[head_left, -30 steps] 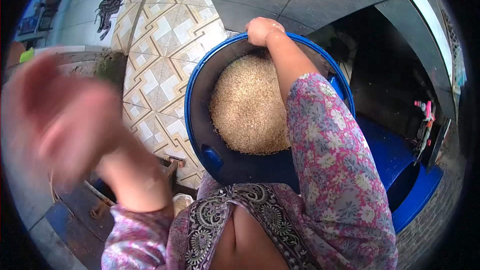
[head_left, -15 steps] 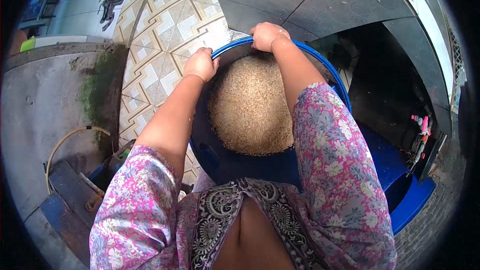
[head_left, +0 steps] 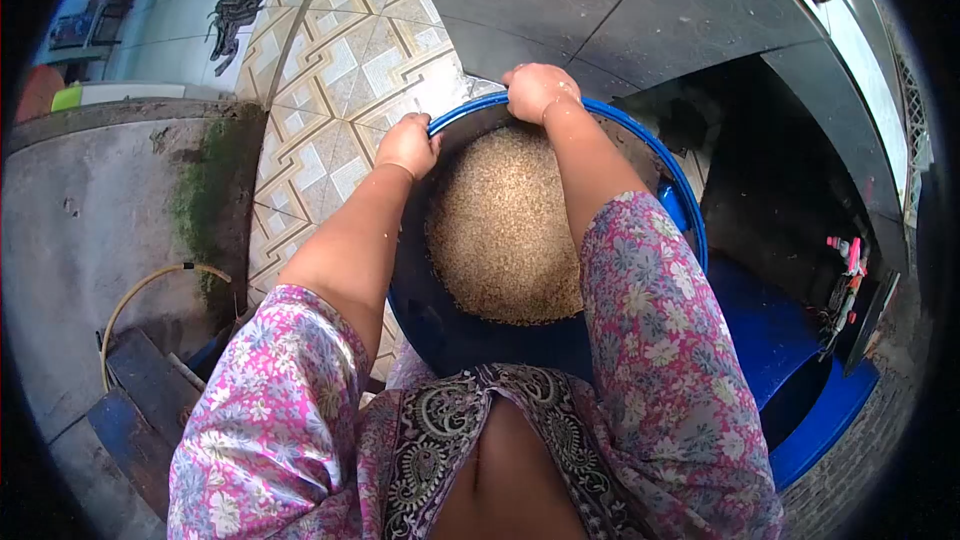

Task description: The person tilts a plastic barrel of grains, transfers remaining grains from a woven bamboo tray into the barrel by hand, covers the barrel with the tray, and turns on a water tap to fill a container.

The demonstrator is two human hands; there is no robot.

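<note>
Container: blue bucket point(head_left: 672, 208), standing against the person's front on the patterned tile floor point(head_left: 330, 70).
Contents: tan grain point(head_left: 505, 225) filling much of the interior (level sits well below the rim).
Left hand point(head_left: 408, 143): fingers curled over the far-left rim, closed on its edge.
Right hand point(head_left: 538, 88): fingers folded over the far rim, likewise clamped on the edge.
Handling estimate: likely heavy with this fill; the wall looks stiff plastic, the rim a firm hold.
Shift risk: loose grain will slide if the bucket tilts.
Grip advice: opposite rim points, or the side lug point(head_left: 678, 202).
</note>
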